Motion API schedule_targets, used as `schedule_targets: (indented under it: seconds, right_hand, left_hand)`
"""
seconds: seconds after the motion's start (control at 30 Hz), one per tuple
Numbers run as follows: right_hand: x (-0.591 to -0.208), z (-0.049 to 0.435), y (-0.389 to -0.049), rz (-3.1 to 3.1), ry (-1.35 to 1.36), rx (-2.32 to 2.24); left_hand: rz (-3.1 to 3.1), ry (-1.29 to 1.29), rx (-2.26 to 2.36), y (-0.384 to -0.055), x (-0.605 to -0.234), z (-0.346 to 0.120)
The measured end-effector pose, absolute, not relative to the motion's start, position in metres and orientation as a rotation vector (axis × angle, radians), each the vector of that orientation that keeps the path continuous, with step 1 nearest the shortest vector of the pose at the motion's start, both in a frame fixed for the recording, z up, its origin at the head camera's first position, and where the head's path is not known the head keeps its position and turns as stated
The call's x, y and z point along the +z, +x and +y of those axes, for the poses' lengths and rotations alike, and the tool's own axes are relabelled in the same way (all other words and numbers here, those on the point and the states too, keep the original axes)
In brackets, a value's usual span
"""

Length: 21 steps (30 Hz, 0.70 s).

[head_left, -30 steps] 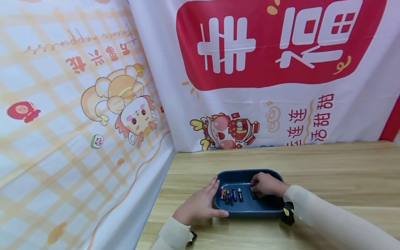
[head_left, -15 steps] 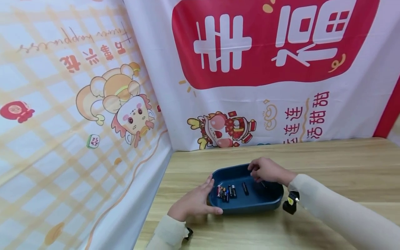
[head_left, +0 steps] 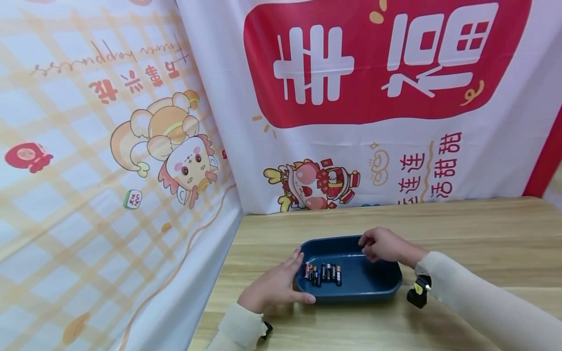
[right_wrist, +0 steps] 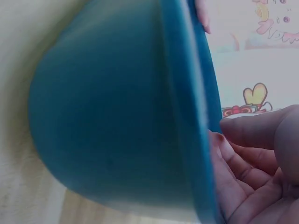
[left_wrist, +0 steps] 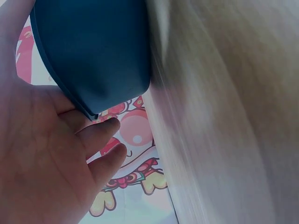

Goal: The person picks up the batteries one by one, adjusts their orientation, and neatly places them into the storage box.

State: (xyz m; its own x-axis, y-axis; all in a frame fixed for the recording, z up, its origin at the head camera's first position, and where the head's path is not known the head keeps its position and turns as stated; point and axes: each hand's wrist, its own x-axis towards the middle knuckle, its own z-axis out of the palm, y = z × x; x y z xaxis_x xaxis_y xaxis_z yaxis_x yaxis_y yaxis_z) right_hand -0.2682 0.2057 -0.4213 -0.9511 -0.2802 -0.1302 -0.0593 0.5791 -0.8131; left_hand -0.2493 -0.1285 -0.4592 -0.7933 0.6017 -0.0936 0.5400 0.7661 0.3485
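A dark blue rectangular tray (head_left: 366,280) with rounded corners sits on the wooden table. Several small batteries (head_left: 328,273) lie side by side in its left half, some with copper-coloured or red ends. My left hand (head_left: 273,287) grips the tray's left end, thumb on the near side and fingers along the far side. In the left wrist view this hand (left_wrist: 51,149) lies against the tray's wall (left_wrist: 93,51). Over the tray's right part hovers my right hand (head_left: 386,245), fingers loosely bent. Thumb and index finger nearly meet beside the rim in the right wrist view, with nothing visible between them.
Wooden tabletop (head_left: 474,234) surrounds the tray. A white cloth (head_left: 386,136) with red printing hangs behind it, and a checked printed cloth (head_left: 88,209) hangs along the left side. A black device (head_left: 417,295) is strapped at the right wrist.
Half a second ago the tray sat at a tilt; now it is level. A battery apart from the others now lies beside them. My right hand has lifted and shifted slightly right.
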Motion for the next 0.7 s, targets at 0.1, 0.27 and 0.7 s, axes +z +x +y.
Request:
schedule_targets:
  seconds: [0.1,0.27,0.7]
  right_hand:
    - [-0.426,0.212,-0.263,2.557,-0.245,-1.329]
    - [-0.429,0.226,-0.254,2.519,-0.221,-1.423]
    - [-0.434,0.242,-0.245,2.409,-0.205,-1.722]
  left_hand:
    - [2.764,0.911,0.441,-0.249,-0.46,-0.125]
    - [2.77,0.953,0.411,-0.251,-0.462,-0.121]
    - [2.82,1.059,0.368,-0.263,-0.468,-0.14]
